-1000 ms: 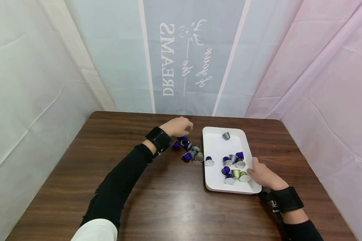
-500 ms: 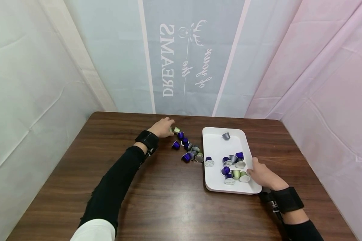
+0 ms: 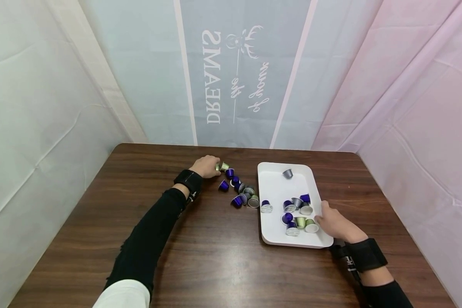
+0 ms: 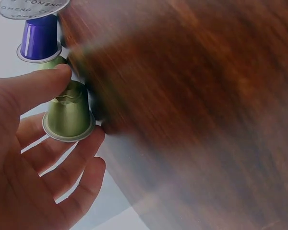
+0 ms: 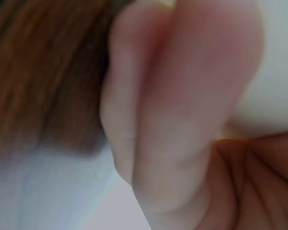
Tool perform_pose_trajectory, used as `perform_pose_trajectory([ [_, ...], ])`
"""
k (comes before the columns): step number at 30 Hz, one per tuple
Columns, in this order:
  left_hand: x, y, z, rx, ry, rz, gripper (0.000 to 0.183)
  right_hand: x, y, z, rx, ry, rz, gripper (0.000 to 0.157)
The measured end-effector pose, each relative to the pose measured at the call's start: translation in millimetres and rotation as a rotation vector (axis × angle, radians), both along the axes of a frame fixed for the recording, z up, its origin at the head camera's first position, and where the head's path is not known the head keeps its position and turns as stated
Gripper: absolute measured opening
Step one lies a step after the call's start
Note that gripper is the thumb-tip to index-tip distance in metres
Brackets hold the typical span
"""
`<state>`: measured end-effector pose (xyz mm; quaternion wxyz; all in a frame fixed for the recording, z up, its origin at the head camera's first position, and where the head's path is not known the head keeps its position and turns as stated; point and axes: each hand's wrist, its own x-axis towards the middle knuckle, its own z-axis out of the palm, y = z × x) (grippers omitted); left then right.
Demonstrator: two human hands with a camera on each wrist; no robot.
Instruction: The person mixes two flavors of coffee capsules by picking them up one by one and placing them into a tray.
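Observation:
At the far end of a loose row of coffee capsules, my left hand (image 3: 205, 166) has thumb and fingers around a green coffee capsule (image 4: 68, 115). The thumb tip overlaps its narrow end and the fingers lie behind it. Another green capsule (image 3: 225, 166) and a blue capsule (image 4: 40, 38) are right beside it. My right hand (image 3: 336, 222) grips the right rim of a white tray (image 3: 273, 237), its thumb over the edge. In the right wrist view the fingers (image 5: 192, 105) fill most of the picture, blurred.
Blue, grey and green capsules (image 3: 236, 201) trail along the table up to the tray's left side. Inside the tray lie several more, mostly toward its near half, with a grey one (image 3: 288, 173) at the far end. The brown table (image 3: 200, 256) meets hanging cloth behind.
My left hand has moved left from over the row, uncovering blue and green capsules, and come around the green one at the end. The right hand and tray have stayed put.

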<state>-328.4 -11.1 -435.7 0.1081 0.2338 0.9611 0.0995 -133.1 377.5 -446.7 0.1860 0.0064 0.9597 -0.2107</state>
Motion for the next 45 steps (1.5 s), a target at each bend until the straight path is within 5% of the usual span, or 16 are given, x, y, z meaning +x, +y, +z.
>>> perform_pose_trajectory([
  [16, 7.1, -14, -0.6, -0.012, 0.043, -0.037, 0.04, 2.6, 0, 0.5, -0.033, -0.007, 0.007, 0.054],
  [27, 15.2, -30, 2.3, 0.094, 0.067, -0.027, 0.028, 1.3, 1, 1.8, -0.021, -0.023, 0.003, 0.056],
  [45, 28.5, 1, 42.5, 0.161, 0.13, -0.095, 0.028, 0.9, -1, 4.2, -0.018, -0.011, 0.009, 0.055],
])
